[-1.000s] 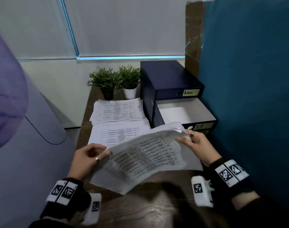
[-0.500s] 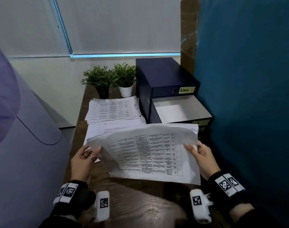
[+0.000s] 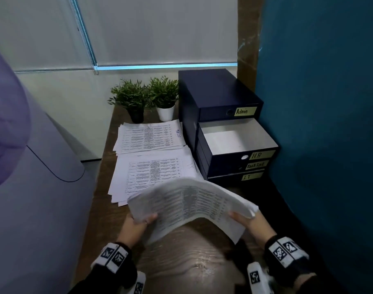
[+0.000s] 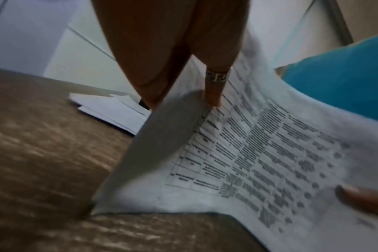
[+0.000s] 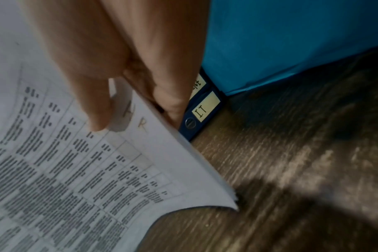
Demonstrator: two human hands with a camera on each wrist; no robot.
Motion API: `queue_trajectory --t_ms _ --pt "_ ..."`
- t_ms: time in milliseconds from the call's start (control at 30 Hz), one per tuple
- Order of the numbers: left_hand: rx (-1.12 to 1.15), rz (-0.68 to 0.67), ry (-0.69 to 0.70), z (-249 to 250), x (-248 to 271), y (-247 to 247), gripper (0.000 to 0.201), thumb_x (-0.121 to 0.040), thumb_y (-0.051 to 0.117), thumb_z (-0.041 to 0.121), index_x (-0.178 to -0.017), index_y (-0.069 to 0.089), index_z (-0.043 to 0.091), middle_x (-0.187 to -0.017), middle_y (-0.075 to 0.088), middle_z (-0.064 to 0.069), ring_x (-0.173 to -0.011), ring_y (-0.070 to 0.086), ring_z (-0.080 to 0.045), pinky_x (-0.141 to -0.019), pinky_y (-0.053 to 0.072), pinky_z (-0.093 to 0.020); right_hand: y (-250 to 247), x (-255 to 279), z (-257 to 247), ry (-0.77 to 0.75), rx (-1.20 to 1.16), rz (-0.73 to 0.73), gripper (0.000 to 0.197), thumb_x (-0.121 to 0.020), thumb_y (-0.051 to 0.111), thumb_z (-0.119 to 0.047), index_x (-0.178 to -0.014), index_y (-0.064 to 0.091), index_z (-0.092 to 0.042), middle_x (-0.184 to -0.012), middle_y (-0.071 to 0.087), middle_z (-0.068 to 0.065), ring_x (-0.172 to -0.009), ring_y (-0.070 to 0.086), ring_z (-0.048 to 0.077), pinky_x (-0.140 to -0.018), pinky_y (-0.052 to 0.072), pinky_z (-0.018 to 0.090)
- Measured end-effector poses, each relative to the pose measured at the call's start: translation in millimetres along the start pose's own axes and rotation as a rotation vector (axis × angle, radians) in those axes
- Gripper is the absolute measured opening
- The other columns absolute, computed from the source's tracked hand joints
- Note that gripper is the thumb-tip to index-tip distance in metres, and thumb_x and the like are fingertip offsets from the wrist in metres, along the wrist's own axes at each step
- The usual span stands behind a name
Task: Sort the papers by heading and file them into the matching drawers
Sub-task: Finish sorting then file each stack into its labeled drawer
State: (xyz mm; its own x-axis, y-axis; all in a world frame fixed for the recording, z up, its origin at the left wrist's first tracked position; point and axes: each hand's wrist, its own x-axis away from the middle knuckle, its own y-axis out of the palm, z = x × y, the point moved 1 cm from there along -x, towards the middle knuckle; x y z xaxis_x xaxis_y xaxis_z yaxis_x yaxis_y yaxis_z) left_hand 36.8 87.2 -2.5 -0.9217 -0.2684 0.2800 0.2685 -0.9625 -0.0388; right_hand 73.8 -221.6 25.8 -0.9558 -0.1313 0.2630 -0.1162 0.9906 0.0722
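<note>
Both hands hold a bowed stack of printed papers (image 3: 190,206) above the desk's near part. My left hand (image 3: 139,224) grips its left edge, with the thumb on top. My right hand (image 3: 248,219) pinches its right edge, where "HR" is handwritten on the held papers (image 5: 127,153). Ahead at the right stands a dark blue drawer unit (image 3: 215,96). Its HR drawer (image 3: 234,143) is pulled out and looks white inside. The Admin drawer (image 3: 230,112) above, the Task List drawer (image 3: 228,167) and the IT drawer (image 3: 234,177) below are pushed in.
Two paper piles lie on the wooden desk (image 3: 181,264): a far pile (image 3: 149,136) and a near pile (image 3: 151,172). Two small potted plants (image 3: 147,98) stand at the back. A blue partition (image 3: 321,124) lines the right, a pale panel (image 3: 32,187) the left.
The stack was first bowed, then held flat and higher in front of the drawers; now it has come down toward me and arches upward in the middle between both hands.
</note>
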Motion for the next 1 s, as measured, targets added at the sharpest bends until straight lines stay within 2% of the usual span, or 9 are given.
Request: queue_trajectory --t_ms 100,267,467,533,600,667,733,800,1000 --pt "0.035 0.074 0.026 -4 2 -2 0.018 -0.074 0.072 0.001 -0.083 0.064 0.013 -0.081 0.069 0.001 -0.078 0.064 -0.014 -0.06 0.052 -0.019 -5 0 3 -0.027 -0.029 0.066 0.084 -0.028 0.086 -0.057 -0.094 0.065 -0.011 -0.081 0.076 0.0 -0.074 0.071 0.011 -0.058 0.054 0.021" --pt "-0.018 0.043 -0.046 -12 9 2 0.014 -0.076 0.072 0.004 -0.078 0.066 0.016 -0.071 0.072 0.006 -0.065 0.067 -0.004 -0.052 0.051 -0.012 -10 -1 8 0.036 0.047 0.086 0.045 -0.075 0.072 -0.003 -0.116 0.055 0.005 -0.108 0.067 0.02 -0.077 0.069 0.012 -0.061 0.056 0.018" --pt "-0.421 -0.045 0.323 51 8 -4 0.03 -0.064 0.067 0.041 -0.068 0.068 0.011 -0.069 0.072 -0.003 -0.073 0.066 -0.022 -0.063 0.049 -0.032 -12 2 -39 -0.498 0.731 0.486 0.089 -0.063 0.082 -0.008 -0.139 0.035 -0.015 -0.139 0.039 0.007 -0.128 0.036 0.019 -0.111 0.027 0.037" --pt "-0.561 -0.156 0.468 85 13 1 0.005 -0.073 0.069 0.028 -0.069 0.067 0.029 -0.068 0.071 0.01 -0.072 0.065 -0.006 -0.067 0.048 -0.028 6 4 -68 -0.633 1.001 0.378 0.096 -0.062 0.083 -0.023 -0.142 0.031 -0.019 -0.141 0.029 -0.01 -0.13 0.027 0.009 -0.112 0.018 0.039" --pt "-0.704 -0.287 0.638 115 22 10 0.04 -0.081 0.067 0.017 -0.065 0.06 0.053 -0.066 0.064 0.031 -0.069 0.059 0.01 -0.062 0.041 -0.014 22 0 -87 -0.593 1.07 0.123 0.086 -0.065 0.082 -0.03 -0.138 0.036 -0.03 -0.134 0.031 -0.021 -0.125 0.029 -0.005 -0.11 0.02 0.032" --pt "-0.799 -0.344 0.692 133 28 15 0.044 -0.081 0.063 0.017 -0.064 0.055 0.057 -0.065 0.061 0.032 -0.067 0.056 0.009 -0.062 0.041 -0.019 29 -4 -97 -0.43 0.931 -0.098 0.036 -0.07 0.078 -0.027 -0.099 0.061 -0.039 -0.107 0.061 -0.019 -0.093 0.052 -0.015 -0.089 0.041 0.024" --pt "-0.82 -0.313 0.687 141 29 8 0.033 -0.073 0.062 0.018 -0.063 0.056 0.05 -0.068 0.063 0.027 -0.067 0.056 0.008 -0.061 0.043 -0.025 29 -9 -96 -0.323 0.75 -0.164 0.014 -0.076 0.074 -0.023 -0.069 0.063 -0.029 -0.078 0.07 -0.002 -0.071 0.065 0.004 -0.068 0.051 0.031" --pt "-0.722 -0.252 0.643 139 25 -9 0.038 -0.07 0.068 0.007 -0.067 0.063 0.044 -0.072 0.066 0.024 -0.066 0.056 0.01 -0.059 0.042 -0.015 25 -9 -89 -0.279 0.604 -0.146 0.003 -0.079 0.071 -0.019 -0.078 0.068 -0.019 -0.086 0.074 0.008 -0.082 0.07 0.022 -0.077 0.056 0.039" --pt "-0.047 -0.044 0.407 127 34 -3 0.022 -0.069 0.071 -0.003 -0.079 0.065 0.016 -0.065 0.071 0.018 -0.065 0.066 0.006 -0.058 0.049 -0.005 23 -5 -80 -0.333 0.16 -0.068 0.017 -0.077 0.066 -0.009 -0.09 0.068 -0.019 -0.082 0.075 -0.014 -0.083 0.07 0.004 -0.072 0.054 0.017"
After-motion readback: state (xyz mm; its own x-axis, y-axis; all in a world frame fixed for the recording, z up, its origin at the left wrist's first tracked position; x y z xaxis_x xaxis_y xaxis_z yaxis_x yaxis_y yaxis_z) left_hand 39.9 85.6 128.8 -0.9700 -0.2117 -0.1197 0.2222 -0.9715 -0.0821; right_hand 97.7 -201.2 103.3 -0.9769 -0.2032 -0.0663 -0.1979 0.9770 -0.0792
